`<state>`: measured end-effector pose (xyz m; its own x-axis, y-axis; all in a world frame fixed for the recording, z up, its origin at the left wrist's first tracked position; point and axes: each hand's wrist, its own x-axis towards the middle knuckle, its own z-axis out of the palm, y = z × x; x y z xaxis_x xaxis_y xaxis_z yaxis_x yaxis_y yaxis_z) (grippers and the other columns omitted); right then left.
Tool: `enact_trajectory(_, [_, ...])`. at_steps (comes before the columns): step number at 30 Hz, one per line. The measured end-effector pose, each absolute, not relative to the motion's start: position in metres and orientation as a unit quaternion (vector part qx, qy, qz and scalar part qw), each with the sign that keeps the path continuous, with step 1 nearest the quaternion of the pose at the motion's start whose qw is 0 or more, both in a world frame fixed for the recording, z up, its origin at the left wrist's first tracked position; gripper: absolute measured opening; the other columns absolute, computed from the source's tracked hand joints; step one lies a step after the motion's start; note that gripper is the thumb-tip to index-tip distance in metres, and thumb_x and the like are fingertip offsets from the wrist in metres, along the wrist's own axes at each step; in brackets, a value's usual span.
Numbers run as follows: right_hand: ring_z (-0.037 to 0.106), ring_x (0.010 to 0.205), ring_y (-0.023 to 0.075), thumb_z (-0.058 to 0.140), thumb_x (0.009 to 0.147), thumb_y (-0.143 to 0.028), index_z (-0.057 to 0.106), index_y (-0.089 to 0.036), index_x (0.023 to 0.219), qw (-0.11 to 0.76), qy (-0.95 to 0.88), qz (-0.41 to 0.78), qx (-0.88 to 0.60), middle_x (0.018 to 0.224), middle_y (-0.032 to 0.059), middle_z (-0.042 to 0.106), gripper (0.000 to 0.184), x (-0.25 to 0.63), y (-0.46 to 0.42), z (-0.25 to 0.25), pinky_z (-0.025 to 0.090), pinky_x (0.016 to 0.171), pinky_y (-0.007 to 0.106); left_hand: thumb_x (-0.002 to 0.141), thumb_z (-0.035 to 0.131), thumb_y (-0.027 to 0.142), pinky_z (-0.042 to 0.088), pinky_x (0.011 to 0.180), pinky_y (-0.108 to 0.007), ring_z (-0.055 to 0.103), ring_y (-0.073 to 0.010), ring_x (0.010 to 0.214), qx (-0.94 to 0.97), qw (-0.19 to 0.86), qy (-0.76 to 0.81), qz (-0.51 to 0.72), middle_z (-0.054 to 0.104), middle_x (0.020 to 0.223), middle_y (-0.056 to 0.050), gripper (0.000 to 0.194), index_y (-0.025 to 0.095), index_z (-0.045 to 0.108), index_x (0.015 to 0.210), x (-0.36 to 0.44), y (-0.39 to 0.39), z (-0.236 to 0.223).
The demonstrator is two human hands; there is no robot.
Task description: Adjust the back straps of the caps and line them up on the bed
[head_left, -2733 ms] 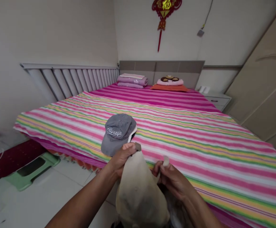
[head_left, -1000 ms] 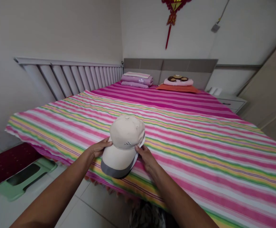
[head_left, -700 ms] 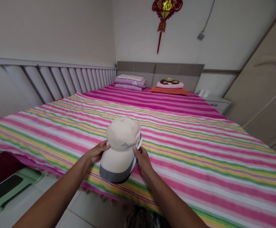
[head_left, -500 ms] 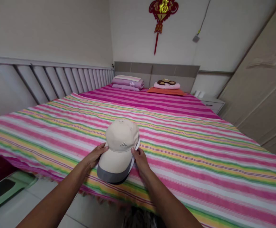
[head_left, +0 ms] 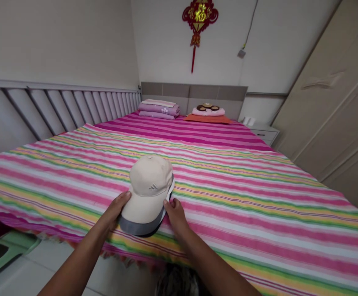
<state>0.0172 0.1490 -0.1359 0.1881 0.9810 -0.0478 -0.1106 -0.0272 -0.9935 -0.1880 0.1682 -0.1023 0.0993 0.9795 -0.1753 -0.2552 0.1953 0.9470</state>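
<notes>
A cream baseball cap (head_left: pixel 150 176) with a grey brim edge and a small three-stripe logo sits upright near the front edge of the bed, its brim pointing toward me. My left hand (head_left: pixel 116 210) grips the brim's left side, thumb on top and fingers mostly hidden under it. On the opposite side my right hand (head_left: pixel 175 214) pinches the brim's edge, its thumb on top and the other fingers curled. Beneath the cap lies a striped bedsheet (head_left: pixel 243 193) in pink, white, yellow and green.
Folded lilac bedding (head_left: pixel 159 110) and an orange pillow (head_left: pixel 208 119) with a pink item on top rest by the headboard (head_left: pixel 209 94). A slatted rail (head_left: pixel 83 102) borders the left side. A green stool (head_left: pixel 15 246) stands at lower left, a white nightstand (head_left: pixel 263 133) at the far right.
Both hands have slid slightly along the brim toward its front edge. The view has turned a little to the right, so the cap and room appear further left.
</notes>
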Motion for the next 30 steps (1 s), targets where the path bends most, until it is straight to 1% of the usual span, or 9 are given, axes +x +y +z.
enact_trajectory(4, [0.060,0.087,0.0230,0.062,0.061,-0.034,0.054,-0.018,0.092,0.545,-0.398,0.529,-0.514,0.092,0.0074,0.066,0.037,0.008,0.134,-0.135,0.047,0.073,0.032,0.066,0.069,0.037,0.051,0.065,-0.030,0.065,-0.0220,0.077,0.387,0.607,0.489,0.493,0.068,0.093,-0.010,0.051,0.016,0.055,0.110,-0.182,0.157,-0.106])
enact_trajectory(9, [0.060,0.086,0.0204,0.060,0.060,-0.027,0.052,-0.018,0.094,0.531,-0.407,0.559,-0.490,0.095,0.0077,0.065,0.036,0.011,0.132,-0.129,0.046,0.074,0.030,0.069,0.064,0.042,0.048,0.068,-0.032,0.062,-0.0220,0.079,0.409,0.570,0.509,0.499,0.066,0.095,-0.010,0.047,0.015,0.055,0.107,-0.181,0.155,-0.102])
enact_trajectory(12, [0.058,0.070,0.0167,0.058,0.064,-0.030,0.053,-0.017,0.090,0.512,-0.419,0.559,-0.499,0.080,0.0045,0.063,0.030,0.027,0.115,-0.130,0.045,0.063,0.028,0.069,0.060,0.041,0.044,0.076,-0.031,0.057,-0.0219,0.087,0.434,0.327,0.607,0.580,0.063,0.096,-0.009,0.039,0.015,0.058,0.099,-0.179,0.136,-0.105])
enact_trajectory(14, [0.051,0.054,0.0128,0.054,0.068,-0.032,0.055,-0.017,0.081,0.490,-0.441,0.564,-0.497,0.062,-0.0001,0.057,0.020,0.041,0.091,-0.134,0.040,0.051,0.025,0.072,0.056,0.041,0.042,0.078,-0.029,0.055,-0.0206,0.088,0.469,0.160,0.618,0.610,0.061,0.090,-0.007,0.030,0.016,0.060,0.089,-0.169,0.106,-0.115])
enact_trajectory(15, [0.046,0.049,0.0112,0.054,0.069,-0.033,0.055,-0.017,0.073,0.478,-0.457,0.567,-0.492,0.056,-0.0020,0.053,0.016,0.049,0.077,-0.136,0.036,0.048,0.024,0.074,0.053,0.040,0.042,0.073,-0.028,0.055,-0.0192,0.081,0.499,0.151,0.601,0.606,0.061,0.081,-0.005,0.025,0.017,0.060,0.081,-0.160,0.087,-0.124])
enact_trajectory(18, [0.037,0.047,0.0095,0.058,0.067,-0.032,0.050,-0.017,0.056,0.449,-0.498,0.553,-0.494,0.049,-0.0040,0.044,0.021,0.071,0.034,-0.139,0.028,0.046,0.023,0.078,0.045,0.041,0.037,0.055,-0.024,0.048,-0.0142,0.056,0.596,0.288,0.540,0.520,0.052,0.055,-0.001,0.035,0.017,0.052,0.053,-0.120,0.029,-0.150])
enact_trajectory(21, [0.034,0.049,0.0099,0.058,0.070,-0.035,0.047,-0.017,0.055,0.452,-0.558,0.469,-0.515,0.051,-0.0046,0.039,0.026,0.095,0.003,-0.129,0.026,0.047,0.024,0.081,0.041,0.045,0.032,0.050,-0.024,0.042,-0.0118,0.049,0.612,0.390,0.498,0.475,0.046,0.048,-0.001,0.044,0.016,0.047,0.047,-0.081,-0.005,-0.157])
enact_trajectory(25, [0.039,0.050,0.0114,0.052,0.078,-0.041,0.043,-0.019,0.055,0.540,-0.559,0.377,-0.504,0.052,-0.0033,0.042,0.032,0.122,-0.017,-0.100,0.031,0.049,0.024,0.079,0.039,0.053,0.028,0.045,-0.024,0.037,-0.0102,0.041,0.576,0.447,0.484,0.484,0.038,0.040,0.001,0.052,0.017,0.042,0.041,-0.052,-0.003,-0.120])
enact_trajectory(30, [0.043,0.050,0.0103,0.044,0.085,-0.043,0.045,-0.019,0.059,0.680,-0.445,0.355,-0.463,0.054,-0.0032,0.045,0.036,0.141,-0.027,-0.058,0.035,0.051,0.024,0.077,0.036,0.057,0.024,0.043,-0.026,0.029,-0.0098,0.038,0.553,0.461,0.471,0.509,0.030,0.037,0.002,0.054,0.019,0.039,0.039,-0.035,0.013,-0.055])
